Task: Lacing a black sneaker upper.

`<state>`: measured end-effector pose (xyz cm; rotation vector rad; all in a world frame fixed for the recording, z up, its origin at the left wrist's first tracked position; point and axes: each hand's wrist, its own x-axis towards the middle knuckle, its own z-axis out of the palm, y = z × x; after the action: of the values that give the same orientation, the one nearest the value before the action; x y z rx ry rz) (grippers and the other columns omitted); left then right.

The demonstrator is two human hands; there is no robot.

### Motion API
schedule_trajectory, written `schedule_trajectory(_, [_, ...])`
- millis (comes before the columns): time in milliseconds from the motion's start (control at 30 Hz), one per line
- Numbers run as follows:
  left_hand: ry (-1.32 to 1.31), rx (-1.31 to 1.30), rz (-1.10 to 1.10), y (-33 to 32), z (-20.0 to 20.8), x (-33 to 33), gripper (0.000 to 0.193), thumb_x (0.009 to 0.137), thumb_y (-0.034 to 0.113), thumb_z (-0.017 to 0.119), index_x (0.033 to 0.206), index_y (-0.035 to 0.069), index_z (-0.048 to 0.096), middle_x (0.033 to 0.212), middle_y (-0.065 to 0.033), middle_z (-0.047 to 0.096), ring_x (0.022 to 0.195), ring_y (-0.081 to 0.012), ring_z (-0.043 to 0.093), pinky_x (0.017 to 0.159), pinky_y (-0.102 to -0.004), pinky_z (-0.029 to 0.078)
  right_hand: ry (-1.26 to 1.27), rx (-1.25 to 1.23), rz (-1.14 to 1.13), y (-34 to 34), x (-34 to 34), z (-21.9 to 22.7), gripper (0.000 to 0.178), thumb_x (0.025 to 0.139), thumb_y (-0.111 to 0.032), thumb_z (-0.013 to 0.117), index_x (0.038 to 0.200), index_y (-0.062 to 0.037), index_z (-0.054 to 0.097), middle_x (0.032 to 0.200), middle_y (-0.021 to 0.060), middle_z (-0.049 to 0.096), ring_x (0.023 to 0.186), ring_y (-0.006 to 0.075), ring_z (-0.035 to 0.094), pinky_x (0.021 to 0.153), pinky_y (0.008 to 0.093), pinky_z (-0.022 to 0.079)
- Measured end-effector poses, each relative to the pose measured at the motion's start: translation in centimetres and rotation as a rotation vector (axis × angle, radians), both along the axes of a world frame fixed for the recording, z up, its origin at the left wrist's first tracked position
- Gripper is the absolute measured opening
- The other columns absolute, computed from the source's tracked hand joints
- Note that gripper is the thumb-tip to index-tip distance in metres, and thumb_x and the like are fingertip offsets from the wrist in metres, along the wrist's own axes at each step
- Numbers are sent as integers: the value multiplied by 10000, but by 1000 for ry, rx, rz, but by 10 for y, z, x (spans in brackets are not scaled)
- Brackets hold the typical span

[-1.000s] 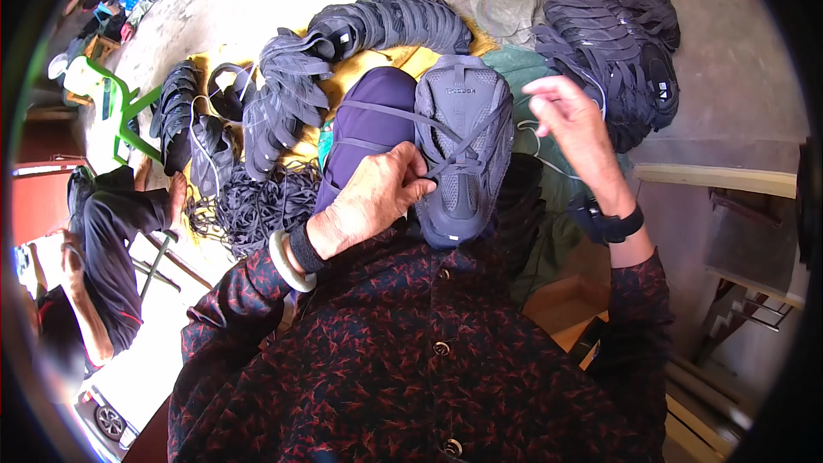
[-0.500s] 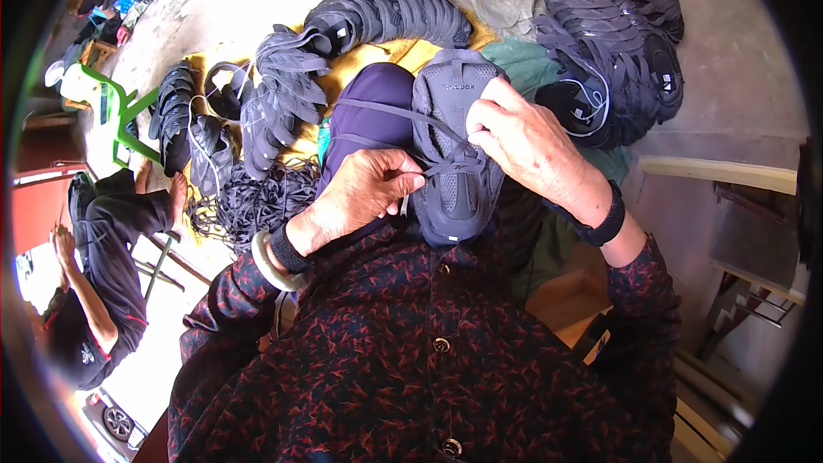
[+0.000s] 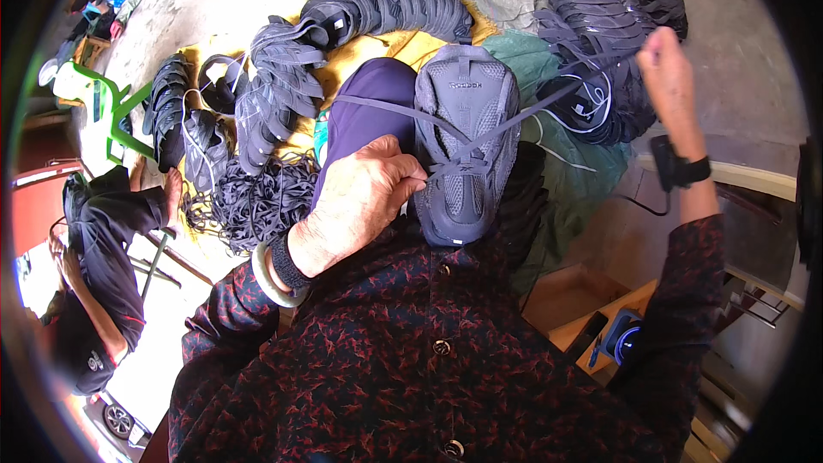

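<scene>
A dark grey mesh shoe upper (image 3: 465,103) lies on my lap, its toe toward me. My right hand (image 3: 671,81) is raised out to the right, its fingers closed on a flat grey shoelace (image 3: 561,101) stretched tight from the upper's lacing. My left hand (image 3: 369,190) pinches at the left edge of the upper beside the lacing; its fingertips partly hide what they grip. Another stretch of lace loops left from the upper across my purple-clad knee (image 3: 369,86).
Rows of stacked dark uppers (image 3: 390,15) curve over a yellow cloth (image 3: 420,43). More uppers (image 3: 600,13) lie at the right. A tangled pile of laces (image 3: 261,201) sits left of my knee. A green plastic chair (image 3: 107,103) and a seated person (image 3: 107,266) are farther left.
My right hand has swung away from the upper, outward to the right, drawing the lace taut. My left hand has stayed at the upper's left edge, turning slightly.
</scene>
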<state>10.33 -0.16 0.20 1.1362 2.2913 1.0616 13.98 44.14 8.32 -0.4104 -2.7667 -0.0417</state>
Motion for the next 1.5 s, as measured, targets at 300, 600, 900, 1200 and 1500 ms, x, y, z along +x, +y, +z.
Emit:
schedule_trajectory(300, [-275,159,-17,11,4,-6,348,829,30,793,1142,112,668,887,-31,559,701,-143,565,632,-300,491,-48,180,-209,158,27,53,198,932,-220,554,989,-33,522,877,267,625,863,467,620,771,495,484])
schedule_trajectory(600, [-173,108,46,23,-6,-8,510,781,37,834,1223,143,604,866,-4,554,673,-111,529,615,-274,486,49,434,-161,217,36,99,268,1006,-285,519,1062,-24,540,915,257,620,868,434,622,791,467,483])
schedule_trajectory(900, [-44,290,143,10,-1,-29,355,838,-54,719,1165,69,660,1019,-84,561,801,-179,577,680,-292,507,24,155,-248,160,56,64,305,1044,-281,512,1167,-29,632,983,217,656,858,400,623,790,435,501])
schedule_trajectory(1200, [-46,41,62,1,13,-53,225,887,103,739,1094,46,672,904,-104,701,862,-265,682,765,-350,541,-183,186,-371,127,103,36,275,1020,-302,544,1138,-85,663,969,177,654,945,368,640,856,448,485])
schedule_trajectory(1500, [-49,-2,142,-47,13,-45,121,863,90,769,933,9,714,820,-96,658,765,-203,641,704,-318,511,105,-1050,-653,149,147,-13,304,1069,-259,468,1191,-21,611,1114,119,713,974,189,694,801,308,587])
